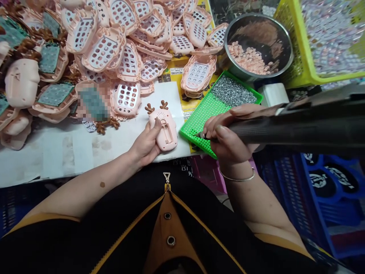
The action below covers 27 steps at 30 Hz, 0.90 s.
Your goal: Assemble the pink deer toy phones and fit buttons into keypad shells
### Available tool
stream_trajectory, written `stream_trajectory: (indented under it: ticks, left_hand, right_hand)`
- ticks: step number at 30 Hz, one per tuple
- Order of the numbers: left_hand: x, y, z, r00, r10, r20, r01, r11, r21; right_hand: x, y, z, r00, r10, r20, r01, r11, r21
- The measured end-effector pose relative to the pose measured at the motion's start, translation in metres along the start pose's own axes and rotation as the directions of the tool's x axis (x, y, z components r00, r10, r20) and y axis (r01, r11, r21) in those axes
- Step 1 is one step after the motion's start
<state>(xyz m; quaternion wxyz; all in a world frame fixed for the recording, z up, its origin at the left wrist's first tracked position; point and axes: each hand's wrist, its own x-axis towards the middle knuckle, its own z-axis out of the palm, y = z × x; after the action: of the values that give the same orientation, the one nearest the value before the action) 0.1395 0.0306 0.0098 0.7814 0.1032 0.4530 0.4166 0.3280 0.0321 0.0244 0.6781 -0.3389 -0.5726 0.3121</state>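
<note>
My left hand [146, 142] is closed around a pink toy phone [167, 131] with brown antlers, thumb on its back. The phone's back faces up, showing a speaker grille and an uncovered battery compartment. My right hand [230, 133] grips a dark electric screwdriver [285, 127], its barrel running off to the right. The screwdriver's tip is over the near part of a green perforated tray [205, 114]; I cannot tell whether it touches. Small silver screws [232, 91] are heaped at the tray's far end.
Pink shell halves with white keypads [104, 49] pile up at the back, and shells with green circuit boards [55, 94] lie left. A steel bowl [228, 34] holds small pink parts. A yellow basket [298, 57] stands back right, blue crates [316, 213] lower right.
</note>
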Motion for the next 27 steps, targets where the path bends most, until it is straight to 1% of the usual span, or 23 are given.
stream_trajectory:
  ticks: [4,7,9,15,19,21,25,27]
  left_hand:
    - [0.003,0.001,-0.001,1.0,0.007,0.002,-0.007,1.0,0.0]
    - [0.004,0.002,-0.003,1.0,-0.009,0.02,0.009,1.0,0.019]
    - [0.004,0.002,-0.003,0.999,-0.017,0.032,0.016,0.999,0.028]
    - [0.005,0.002,-0.004,0.999,-0.022,0.04,0.021,1.0,0.021]
    - [0.006,0.002,-0.005,0.998,-0.022,0.06,0.023,1.0,-0.01]
    - [0.006,0.002,-0.006,0.998,-0.019,0.065,0.02,1.0,-0.009]
    - [0.004,0.004,-0.005,0.999,-0.021,0.045,0.02,0.999,0.04]
    - [0.003,0.004,-0.004,0.999,-0.023,0.032,0.021,0.998,0.051]
  right_hand:
    - [-0.006,0.005,-0.006,0.998,0.011,0.068,-0.013,1.0,0.026]
    - [-0.01,0.004,-0.01,0.996,0.032,0.087,-0.035,0.999,0.027]
    - [-0.012,0.006,-0.011,0.995,0.021,0.094,-0.024,0.999,0.029]
    - [-0.014,0.012,-0.008,0.997,-0.006,0.075,0.009,0.999,-0.043]
    - [-0.014,0.01,-0.004,0.997,-0.052,0.065,0.055,0.998,-0.045]
    - [-0.015,0.009,-0.003,0.998,-0.05,0.043,0.053,0.997,-0.052]
    - [-0.016,0.007,-0.006,0.997,-0.005,0.08,0.012,0.997,-0.081]
    - [-0.014,0.001,-0.006,0.998,0.003,0.069,0.003,0.997,-0.076]
